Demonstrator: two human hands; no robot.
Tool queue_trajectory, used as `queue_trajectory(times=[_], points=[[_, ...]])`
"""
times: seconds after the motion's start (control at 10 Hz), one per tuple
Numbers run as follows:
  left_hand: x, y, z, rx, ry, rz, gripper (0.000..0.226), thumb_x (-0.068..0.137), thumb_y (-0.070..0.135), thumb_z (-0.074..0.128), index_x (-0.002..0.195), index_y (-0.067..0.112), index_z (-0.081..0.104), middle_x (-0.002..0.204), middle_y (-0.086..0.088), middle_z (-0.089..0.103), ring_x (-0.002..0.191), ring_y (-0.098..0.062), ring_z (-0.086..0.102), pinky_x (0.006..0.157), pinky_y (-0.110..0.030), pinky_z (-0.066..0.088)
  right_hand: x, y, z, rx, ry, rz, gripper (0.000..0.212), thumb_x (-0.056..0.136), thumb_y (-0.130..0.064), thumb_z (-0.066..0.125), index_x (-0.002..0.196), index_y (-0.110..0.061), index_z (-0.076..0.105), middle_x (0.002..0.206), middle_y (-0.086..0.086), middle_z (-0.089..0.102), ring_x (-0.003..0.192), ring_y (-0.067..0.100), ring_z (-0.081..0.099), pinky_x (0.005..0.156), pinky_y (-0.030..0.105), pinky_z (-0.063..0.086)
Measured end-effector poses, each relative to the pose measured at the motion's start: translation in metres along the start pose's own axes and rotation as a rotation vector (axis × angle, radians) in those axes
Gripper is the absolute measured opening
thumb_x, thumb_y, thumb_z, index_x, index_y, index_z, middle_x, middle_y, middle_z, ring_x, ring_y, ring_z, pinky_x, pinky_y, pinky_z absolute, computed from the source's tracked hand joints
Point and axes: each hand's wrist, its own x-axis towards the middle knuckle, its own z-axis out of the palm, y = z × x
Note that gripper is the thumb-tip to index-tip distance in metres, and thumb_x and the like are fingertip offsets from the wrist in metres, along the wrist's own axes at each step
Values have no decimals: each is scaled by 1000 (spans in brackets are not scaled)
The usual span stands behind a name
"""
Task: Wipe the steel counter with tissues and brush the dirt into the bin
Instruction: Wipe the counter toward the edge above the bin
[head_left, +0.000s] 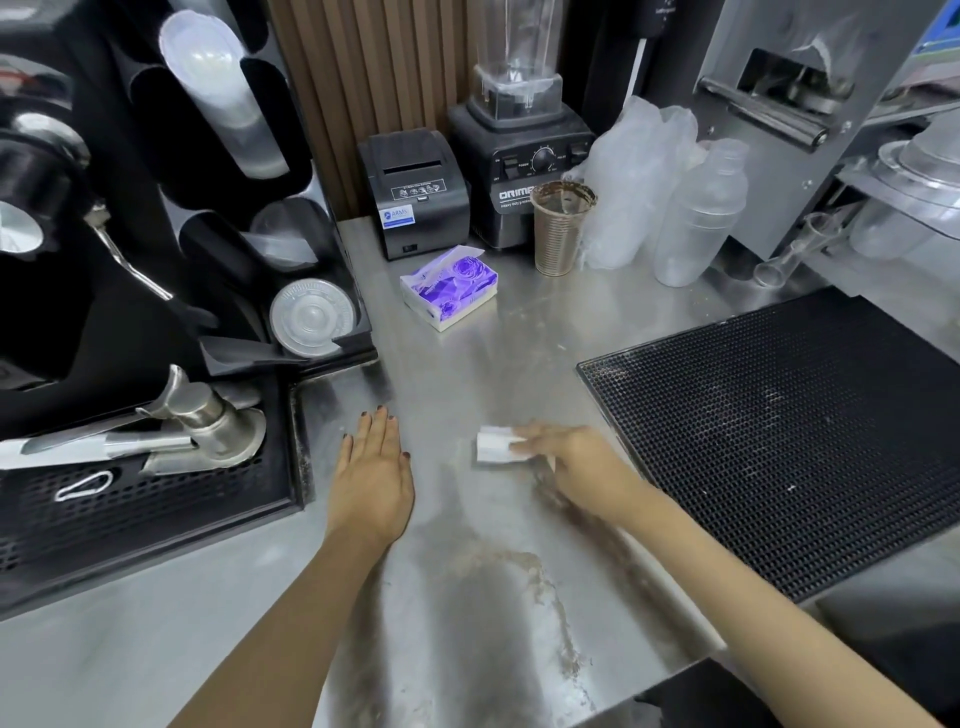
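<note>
Broad steel counter (467, 364), hard and slick, streaked with brown dirt (524, 566) toward the near edge; no bin in view. Black mat (779, 441) at right. Left hand (371, 467) palm down on the counter, fingers straight, grip holding nothing. Right hand (566, 457) blurred, grip laid flat over the folded tissue (493, 444), seemingly pressing rather than pinching. Tissue pack (449, 288) further back. Soft, light, easily torn: best pressed under full fingers, not pinched by a corner.
</note>
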Motion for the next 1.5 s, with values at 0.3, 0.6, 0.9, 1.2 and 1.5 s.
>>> queue_trajectory(times=[0.3, 0.6, 0.9, 1.2, 1.5], points=[[1, -1, 1, -1, -9, 2, 52, 98, 24, 21, 147, 10, 10, 157, -2, 2, 144, -15, -4, 116, -31, -5, 142, 83, -6, -168, 64, 372, 55, 87, 2, 37, 138, -16, 41, 143, 13, 41, 128, 27, 43, 104, 33, 31], [1, -2, 1, 11, -24, 2, 53, 97, 25, 17, 147, 9, 10, 157, -3, 2, 144, -17, -3, 117, -33, -4, 28, -5, 36, 13, -181, -140, 54, 65, 7, 41, 111, -6, 67, 125, 13, 60, 124, 25, 49, 104, 32, 40], [2, -2, 1, 21, -14, 1, 52, 98, 23, 20, 147, 9, 10, 157, -3, 1, 144, -17, -3, 118, -33, -3, 32, -11, 0, 156, 70, 36, 57, 63, 5, 29, 102, -2, 70, 128, 18, 55, 125, 21, 40, 107, 5, 19], [3, -3, -1, -147, 45, -19, 46, 98, 16, 27, 143, 5, 27, 153, -8, 21, 143, -21, 12, 117, -32, 3, 60, -27, 50, 24, -48, 67, 45, 87, -13, 31, 124, -9, 58, 139, 13, 48, 132, 23, 40, 111, 23, 21], [-61, -20, -11, -347, 122, 41, 54, 90, 24, 23, 133, 0, 45, 144, -14, 39, 139, -25, 26, 113, -25, 11, -54, -26, 21, 98, 24, 45, 38, 80, 8, 56, 113, -8, 65, 125, -6, 52, 119, 2, 41, 110, 15, 25]])
